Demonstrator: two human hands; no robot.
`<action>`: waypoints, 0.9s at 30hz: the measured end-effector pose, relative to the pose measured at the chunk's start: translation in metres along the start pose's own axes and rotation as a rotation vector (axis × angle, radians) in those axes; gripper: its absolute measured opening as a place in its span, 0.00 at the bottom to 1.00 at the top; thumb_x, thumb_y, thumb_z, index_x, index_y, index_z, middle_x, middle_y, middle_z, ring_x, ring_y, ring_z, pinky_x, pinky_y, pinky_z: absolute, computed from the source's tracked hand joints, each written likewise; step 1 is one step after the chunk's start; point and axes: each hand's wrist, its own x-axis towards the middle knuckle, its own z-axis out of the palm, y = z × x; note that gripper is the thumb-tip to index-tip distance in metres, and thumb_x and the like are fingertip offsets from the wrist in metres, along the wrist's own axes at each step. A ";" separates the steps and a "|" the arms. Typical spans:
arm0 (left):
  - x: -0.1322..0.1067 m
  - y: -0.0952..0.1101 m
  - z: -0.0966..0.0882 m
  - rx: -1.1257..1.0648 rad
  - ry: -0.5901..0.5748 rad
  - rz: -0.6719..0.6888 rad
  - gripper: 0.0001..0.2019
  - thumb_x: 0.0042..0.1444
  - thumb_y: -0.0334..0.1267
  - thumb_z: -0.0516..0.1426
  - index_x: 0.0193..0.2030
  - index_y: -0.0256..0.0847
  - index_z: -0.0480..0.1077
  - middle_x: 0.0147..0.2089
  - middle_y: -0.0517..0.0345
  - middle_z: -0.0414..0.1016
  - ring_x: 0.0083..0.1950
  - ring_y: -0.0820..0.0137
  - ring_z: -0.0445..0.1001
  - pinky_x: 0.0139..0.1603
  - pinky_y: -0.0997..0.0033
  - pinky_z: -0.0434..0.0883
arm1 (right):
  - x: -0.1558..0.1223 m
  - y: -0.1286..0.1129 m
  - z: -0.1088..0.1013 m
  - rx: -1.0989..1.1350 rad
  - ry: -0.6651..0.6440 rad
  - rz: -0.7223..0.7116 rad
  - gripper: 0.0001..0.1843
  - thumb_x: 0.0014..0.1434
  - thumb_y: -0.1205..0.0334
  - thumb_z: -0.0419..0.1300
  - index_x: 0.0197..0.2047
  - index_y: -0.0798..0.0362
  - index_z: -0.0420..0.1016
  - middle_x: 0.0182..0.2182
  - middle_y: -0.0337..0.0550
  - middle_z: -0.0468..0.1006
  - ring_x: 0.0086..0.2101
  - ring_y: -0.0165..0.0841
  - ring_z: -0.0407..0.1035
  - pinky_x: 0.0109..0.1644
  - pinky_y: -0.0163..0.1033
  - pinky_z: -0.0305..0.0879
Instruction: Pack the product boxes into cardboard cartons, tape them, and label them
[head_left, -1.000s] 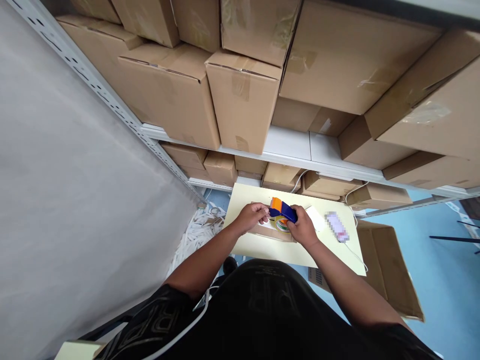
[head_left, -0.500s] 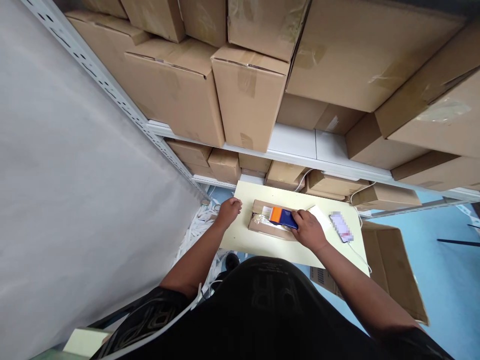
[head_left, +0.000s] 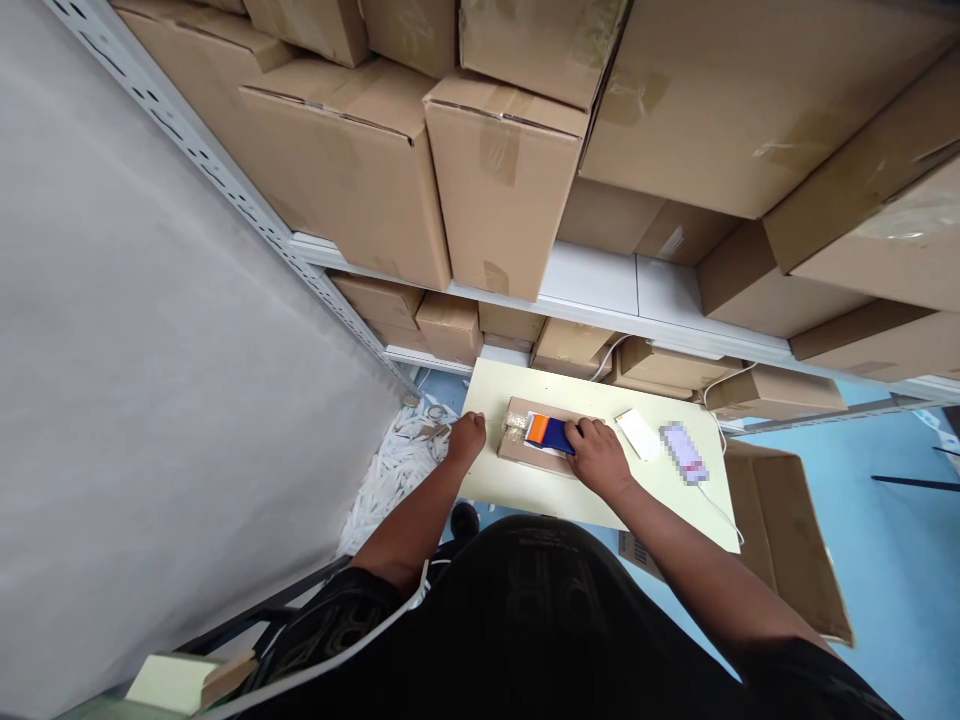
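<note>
A: From where you stand, where's the tape dispenser (head_left: 551, 437)?
B: Over the small brown box (head_left: 534, 460) on the cream table (head_left: 559, 502); call the shelf (head_left: 589, 285) side twelve. Its orange end points to ten, the blue handle back toward four, roughly along the box's own length.
A: Which hand has it?
B: The right hand (head_left: 598, 455) — fingers clamped around the handle, so the dispenser sits at ten o'clock from it. Whether it presses on the box or hangs just above, I can't tell.
A: And the left hand (head_left: 468, 438)?
B: Well apart, at nine, curled into a fist; can't tell if anything's pinched inside. The box's taped end lies between the two.
A: Anything else close?
B: A white card (head_left: 637, 434) at three, just past the right hand, then a phone (head_left: 683, 453) — and white strips (head_left: 390, 480) heaped on the floor beyond the left hand, toward eight
</note>
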 end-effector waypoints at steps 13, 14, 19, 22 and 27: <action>-0.002 0.011 0.002 0.112 -0.027 0.189 0.18 0.70 0.37 0.46 0.54 0.38 0.76 0.57 0.42 0.79 0.61 0.59 0.76 0.63 0.60 0.71 | 0.007 -0.003 0.008 -0.002 0.007 0.012 0.21 0.64 0.61 0.60 0.60 0.55 0.72 0.48 0.55 0.73 0.46 0.46 0.62 0.53 0.48 0.56; -0.009 0.011 0.000 0.072 0.024 0.311 0.20 0.71 0.36 0.45 0.59 0.38 0.73 0.61 0.44 0.77 0.65 0.61 0.74 0.67 0.59 0.68 | 0.008 -0.003 0.008 0.002 0.003 0.014 0.21 0.64 0.62 0.59 0.60 0.55 0.72 0.48 0.55 0.74 0.46 0.46 0.62 0.53 0.48 0.56; -0.038 0.021 0.019 0.079 -0.027 0.770 0.29 0.68 0.40 0.50 0.75 0.38 0.57 0.79 0.45 0.53 0.79 0.56 0.51 0.77 0.49 0.57 | 0.013 -0.004 0.005 0.026 -0.032 0.049 0.26 0.66 0.62 0.57 0.66 0.53 0.67 0.50 0.55 0.74 0.47 0.47 0.63 0.53 0.49 0.56; -0.043 0.026 0.027 0.205 -0.050 0.781 0.39 0.65 0.48 0.57 0.78 0.36 0.51 0.81 0.42 0.43 0.81 0.48 0.42 0.78 0.45 0.52 | 0.019 -0.003 0.004 0.041 -0.075 0.059 0.31 0.67 0.62 0.55 0.72 0.50 0.60 0.52 0.56 0.74 0.49 0.47 0.64 0.52 0.49 0.58; -0.041 0.027 0.023 0.319 -0.050 0.755 0.44 0.63 0.55 0.58 0.79 0.36 0.48 0.82 0.40 0.40 0.81 0.45 0.43 0.77 0.44 0.52 | 0.028 0.007 0.000 0.089 -0.162 0.022 0.34 0.67 0.54 0.58 0.74 0.46 0.59 0.53 0.57 0.74 0.49 0.48 0.67 0.51 0.48 0.61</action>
